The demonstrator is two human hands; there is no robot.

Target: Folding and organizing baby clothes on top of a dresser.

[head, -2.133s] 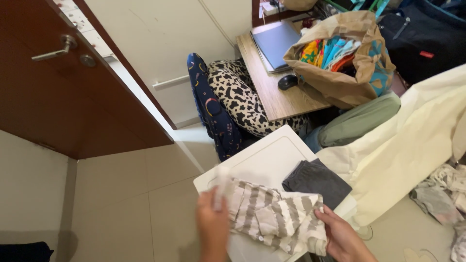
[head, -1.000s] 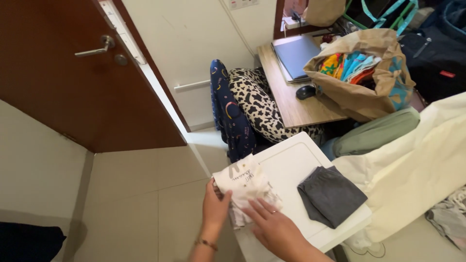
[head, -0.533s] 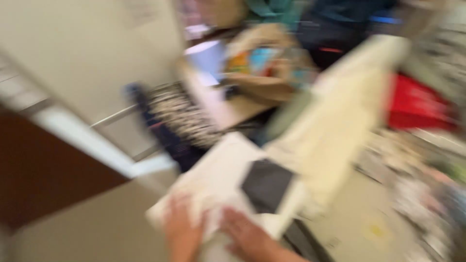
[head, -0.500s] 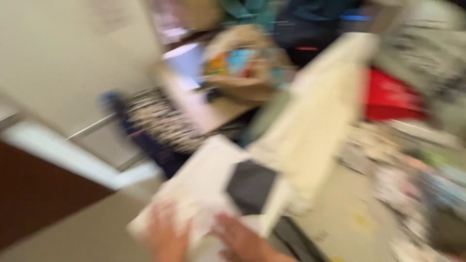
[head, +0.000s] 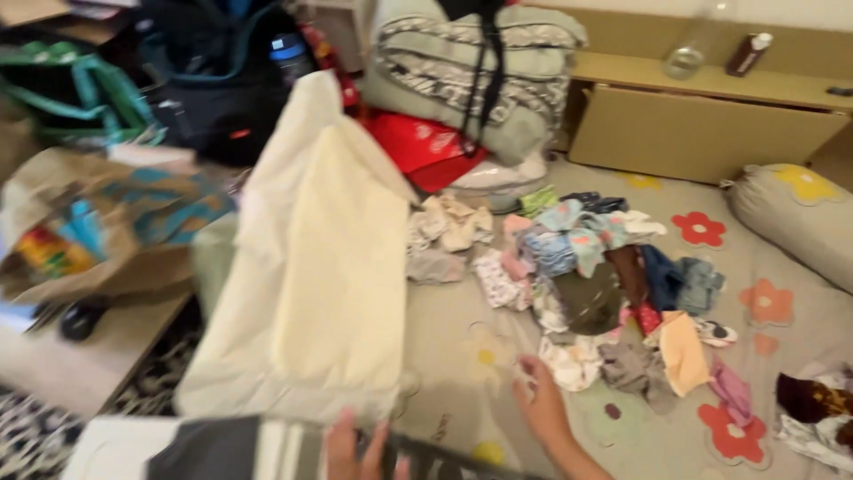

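While the left hand (head: 355, 453) is rested open and empty at the white board's edge (head: 107, 444), the right hand (head: 540, 404), open, is stretched toward the small white patterned garment (head: 573, 363); bare grey flowered sheet (head: 462, 356) is left between.

We see our right hand (head: 544, 407) open near a heap of small mixed-colour clothes (head: 586, 276) on a grey flower-patterned sheet (head: 764, 267); left hand (head: 355, 452) at bottom edge.

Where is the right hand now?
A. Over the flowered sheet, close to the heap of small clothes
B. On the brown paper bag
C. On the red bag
A: the right hand is stretched out above the flowered sheet, just short of the heap of small clothes.
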